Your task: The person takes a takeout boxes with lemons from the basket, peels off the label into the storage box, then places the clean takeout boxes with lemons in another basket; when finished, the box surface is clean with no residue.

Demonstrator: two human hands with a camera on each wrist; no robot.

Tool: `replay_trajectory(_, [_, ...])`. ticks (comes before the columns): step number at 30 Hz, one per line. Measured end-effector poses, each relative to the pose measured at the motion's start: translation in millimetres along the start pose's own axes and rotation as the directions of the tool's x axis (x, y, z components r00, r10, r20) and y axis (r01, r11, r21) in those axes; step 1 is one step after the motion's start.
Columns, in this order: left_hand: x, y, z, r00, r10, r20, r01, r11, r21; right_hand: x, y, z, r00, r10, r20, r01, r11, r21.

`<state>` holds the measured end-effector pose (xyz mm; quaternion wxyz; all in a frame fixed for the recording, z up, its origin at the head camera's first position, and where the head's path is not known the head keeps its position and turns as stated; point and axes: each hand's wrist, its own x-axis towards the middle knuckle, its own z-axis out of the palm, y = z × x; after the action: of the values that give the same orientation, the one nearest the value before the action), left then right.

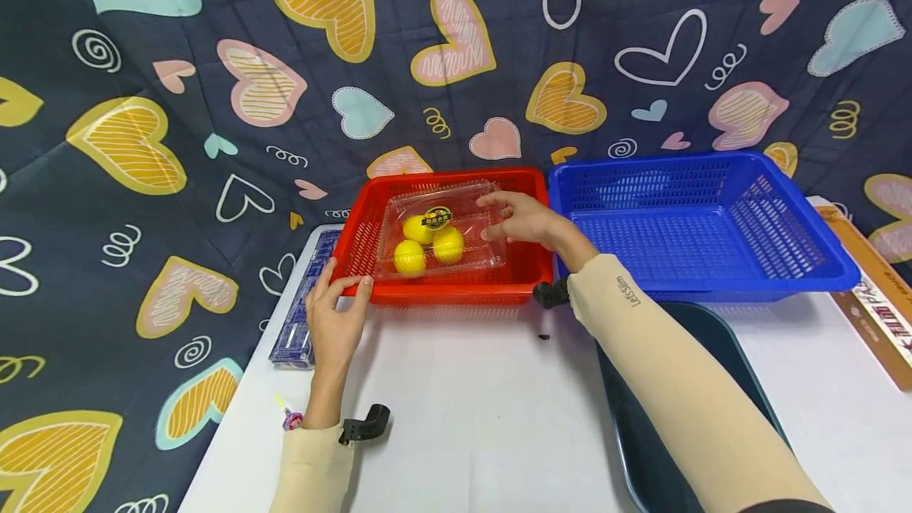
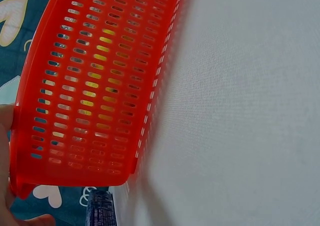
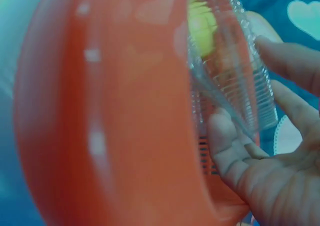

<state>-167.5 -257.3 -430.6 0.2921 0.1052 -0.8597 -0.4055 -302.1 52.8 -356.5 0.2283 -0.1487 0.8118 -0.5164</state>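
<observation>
A clear plastic box point(image 1: 473, 252) with a dark and yellow label sits tilted in the red basket point(image 1: 456, 294). Three yellow balls point(image 1: 448, 245) show through its clear plastic. My right hand point(image 1: 526, 220) holds the box's right end, thumb and fingers on either side of it in the right wrist view. At the basket's left front corner is my left hand point(image 1: 336, 323), its fingers touching the rim. In the left wrist view the slotted side of the red basket point(image 2: 100, 86) hides most of what lies inside.
A blue basket point(image 1: 677, 285) adjoins the red one on the right. Below it stands a dark teal tray point(image 1: 641, 434), partly under my right forearm. A blue patterned box point(image 1: 294, 339) lies at left, near a small pink and yellow item point(image 1: 292, 419). A brown-and-white box point(image 1: 872, 299) lies far right.
</observation>
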Motion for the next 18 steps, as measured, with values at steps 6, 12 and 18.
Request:
replay_trajectory(6, [0.9, -0.6, -0.2, 1.0, -0.009, 0.002, 0.009, 1.0, 0.0, 0.4, -0.1, -1.7, 1.0, -0.006, 0.005, 0.006, 1.0, 0.026])
replay_trajectory(12, [0.7, 0.1, -0.6, 1.0, -0.006, 0.006, 0.006, 1.0, 0.001, 0.4, -2.2, -2.0, 1.0, -0.014, -0.003, 0.014, 0.998, 0.059])
replay_trajectory(18, [0.5, 1.3, -0.6, 1.0, -0.017, 0.009, 0.016, 1.0, 0.004, 2.8, -4.7, -5.8, 1.0, 0.001, -0.009, 0.0, 0.999, 0.054])
